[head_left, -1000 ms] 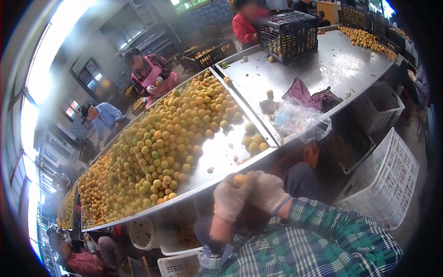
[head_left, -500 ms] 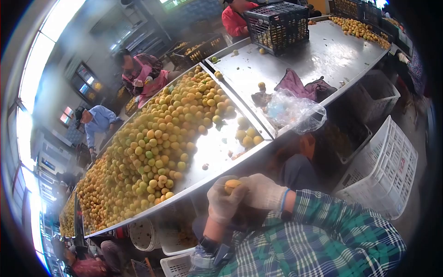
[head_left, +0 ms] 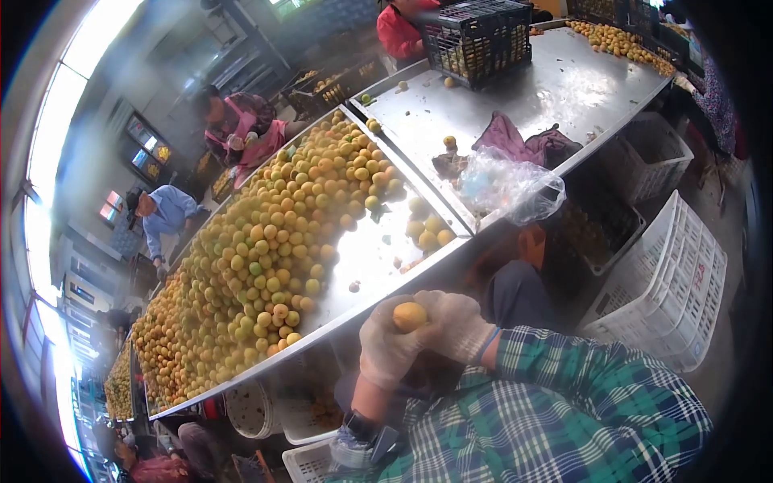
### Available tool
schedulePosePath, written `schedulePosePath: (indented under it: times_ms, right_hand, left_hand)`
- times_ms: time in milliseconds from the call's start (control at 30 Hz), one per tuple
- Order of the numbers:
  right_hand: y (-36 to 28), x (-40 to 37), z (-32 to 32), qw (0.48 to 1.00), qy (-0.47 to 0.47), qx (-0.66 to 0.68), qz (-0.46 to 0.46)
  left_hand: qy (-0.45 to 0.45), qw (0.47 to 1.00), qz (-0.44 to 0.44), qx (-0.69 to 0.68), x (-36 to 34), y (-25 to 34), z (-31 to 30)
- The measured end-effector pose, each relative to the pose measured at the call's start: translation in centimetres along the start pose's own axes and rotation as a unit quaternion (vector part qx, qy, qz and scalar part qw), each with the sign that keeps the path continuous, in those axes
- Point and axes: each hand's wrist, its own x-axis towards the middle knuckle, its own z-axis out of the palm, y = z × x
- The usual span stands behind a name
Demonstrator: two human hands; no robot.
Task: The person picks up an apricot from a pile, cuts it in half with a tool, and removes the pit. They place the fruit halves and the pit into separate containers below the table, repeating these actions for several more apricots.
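Note:
A yellow-orange apricot (head_left: 410, 316) is held up between my two gloved hands, over the near edge of the sorting table. My left hand (head_left: 388, 348), in a pale knit glove, is closed around the fruit from the left and below. From the right, my right hand (head_left: 460, 326), gloved too, presses its curled fingers against the apricot. Its fingertips are partly hidden, so any small tool there cannot be made out. Beyond them a large heap of apricots (head_left: 266, 249) covers much of the metal table (head_left: 354, 274).
A plastic bag (head_left: 515, 189) and a purple cloth (head_left: 515, 143) lie on the adjoining table. A black crate (head_left: 475, 44) stands farther back. White crates (head_left: 668, 282) are at my right, and a white bucket (head_left: 248, 410) is below the table. Several people work around the tables.
Both hands have risen slightly with the apricot. More of the fruit's face shows between the fingers, and the thin line across it earlier is no longer visible.

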Motion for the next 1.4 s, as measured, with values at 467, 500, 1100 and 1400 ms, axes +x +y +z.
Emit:
schedulePosePath:
  times_ms: [467, 500, 1100, 1400]
  right_hand:
    - [0.5, -0.6, 0.0, 0.994, -0.098, 0.033, -0.034]
    - [0.6, -0.6, 0.1, 0.992, -0.104, 0.046, -0.049]
    - [-2.6, 1.2, -3.9, 0.991, -0.114, -0.005, -0.067]
    - [-1.0, 0.6, -6.7, 0.908, -0.165, 0.334, 0.194]
  left_hand:
    - [0.01, 0.999, 0.022, 0.039, -1.0, 0.5, -0.4]
    - [0.009, 0.999, 0.022, 0.039, -1.1, 0.5, -0.5]
    - [0.082, 0.989, -0.052, -0.109, -1.9, -1.2, -1.4]
    - [0.081, 0.951, 0.069, 0.292, -1.4, -0.9, -2.9]
